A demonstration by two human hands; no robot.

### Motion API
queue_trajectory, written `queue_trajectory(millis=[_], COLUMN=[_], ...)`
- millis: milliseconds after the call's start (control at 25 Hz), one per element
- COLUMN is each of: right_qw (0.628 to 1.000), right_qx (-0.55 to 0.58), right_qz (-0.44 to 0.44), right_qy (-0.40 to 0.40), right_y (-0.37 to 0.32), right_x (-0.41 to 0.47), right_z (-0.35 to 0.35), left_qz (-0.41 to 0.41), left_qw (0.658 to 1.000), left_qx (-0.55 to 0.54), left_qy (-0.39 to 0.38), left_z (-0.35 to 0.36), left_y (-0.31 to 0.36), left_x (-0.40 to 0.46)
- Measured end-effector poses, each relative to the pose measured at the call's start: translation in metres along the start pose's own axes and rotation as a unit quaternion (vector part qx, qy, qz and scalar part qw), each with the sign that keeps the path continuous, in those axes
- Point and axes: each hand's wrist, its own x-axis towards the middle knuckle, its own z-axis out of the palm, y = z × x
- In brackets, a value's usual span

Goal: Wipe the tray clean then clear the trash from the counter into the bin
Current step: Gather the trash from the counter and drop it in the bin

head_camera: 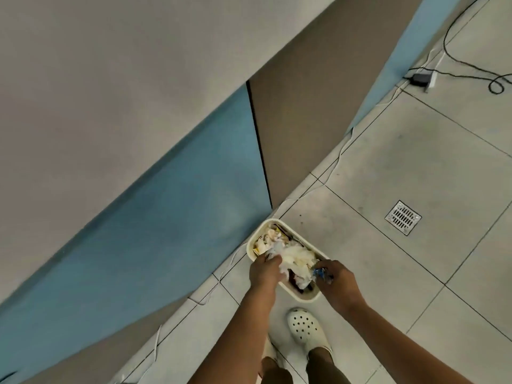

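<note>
While both hands hang over the bin (253,246), the left hand (264,271) clutches white tissue (275,252). The right hand (333,279) pinches a blue wrapper (319,273).

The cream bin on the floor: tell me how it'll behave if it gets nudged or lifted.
The bin looks like thin plastic stuffed with crumpled tissue, so it is probably light and may slide on the smooth floor tiles. Low and wide, it seems unlikely to tip. Heaped to the rim, loose pieces might spill if it's lifted carelessly.
</note>
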Motion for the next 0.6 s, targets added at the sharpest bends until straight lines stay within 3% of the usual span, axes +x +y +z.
queue_trajectory(millis=[200,320,600], right_qw=[0.991,0.99,0.996], right_qx=[0.026,0.015,-0.004], right_qz=[0.07,0.101,0.024], right_qy=[-0.115,-0.094,-0.085], right_y=[0.025,0.034,-0.005], right_x=[0.051,0.044,-0.034], right_z=[0.028,0.026,-0.009], left_qz=[-0.057,-0.056,0.061], left_qw=[0.998,0.998,0.997], left_qx=[0.025,0.036,0.046], left_qy=[-0.029,-0.021,0.006], left_z=[-0.001,-0.02,-0.057], left_y=[-0.026,-0.047,-0.013], left_x=[0.039,0.026,-0.06])
